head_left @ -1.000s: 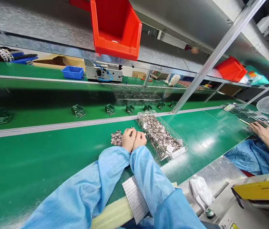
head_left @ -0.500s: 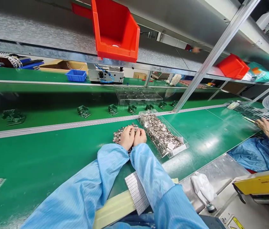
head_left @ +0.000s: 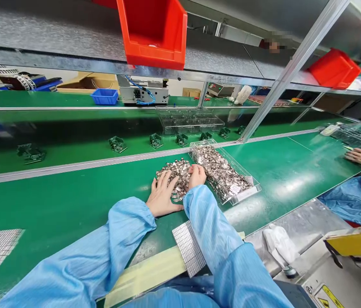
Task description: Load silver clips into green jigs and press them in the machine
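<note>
Green mat [head_left: 71, 205]: metal pile [head_left: 180, 167] touching left fingers [head_left: 166, 179].

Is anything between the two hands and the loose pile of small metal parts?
Nothing visible is. The left hand lies open with fingers on the pile of metal parts, and the right hand touches its right edge, beside the clear tray.

Shiny metal parts [head_left: 177, 173] heaped on a glossy green desk [head_left: 71, 201]; clear plastic tray [head_left: 247, 192]; smooth blue cloth sleeves [head_left: 209, 226].
</note>
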Demonstrator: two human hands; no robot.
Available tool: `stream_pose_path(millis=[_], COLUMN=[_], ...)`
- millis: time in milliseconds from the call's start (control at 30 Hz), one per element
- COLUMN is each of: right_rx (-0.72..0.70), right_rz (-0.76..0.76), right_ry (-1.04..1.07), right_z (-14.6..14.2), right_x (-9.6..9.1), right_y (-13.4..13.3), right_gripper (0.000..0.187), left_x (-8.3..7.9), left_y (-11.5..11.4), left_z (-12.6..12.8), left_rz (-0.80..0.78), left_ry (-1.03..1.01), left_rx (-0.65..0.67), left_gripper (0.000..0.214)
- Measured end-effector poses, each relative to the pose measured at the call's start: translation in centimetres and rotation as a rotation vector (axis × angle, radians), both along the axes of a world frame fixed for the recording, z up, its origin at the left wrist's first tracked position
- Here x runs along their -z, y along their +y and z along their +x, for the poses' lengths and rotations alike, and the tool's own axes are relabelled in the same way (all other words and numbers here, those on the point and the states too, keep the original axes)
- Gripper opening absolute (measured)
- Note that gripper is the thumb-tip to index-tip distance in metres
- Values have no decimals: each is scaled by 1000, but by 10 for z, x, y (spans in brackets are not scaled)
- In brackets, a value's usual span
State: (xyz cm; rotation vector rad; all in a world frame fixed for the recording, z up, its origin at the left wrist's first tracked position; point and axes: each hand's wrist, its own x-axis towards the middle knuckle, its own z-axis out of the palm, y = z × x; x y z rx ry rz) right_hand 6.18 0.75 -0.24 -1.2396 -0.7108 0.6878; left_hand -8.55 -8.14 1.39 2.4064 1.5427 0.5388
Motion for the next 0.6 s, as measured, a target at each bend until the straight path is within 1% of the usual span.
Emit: stream_pose_path(millis=[133,233,367,600], right_rx=[-91,-186,-288,-327], right_rz=[16,31,37,51], right_ry=[14,16,-9,-159], right_z=[8,16,28,39], right_x=[-4,-8,-10,-7], right_y=[2,2,0,-1], right_gripper=[36,42,49,51], left_x=[-1,-2,1,8], left_y=[15,25,39,63], left_z=[28,42,50,55], left_rz=[-16,-14,21,98], left_ry=[28,10,-34,-101], left_rx=[-92,-133,-171,-215], left_gripper=[102,100,94,87])
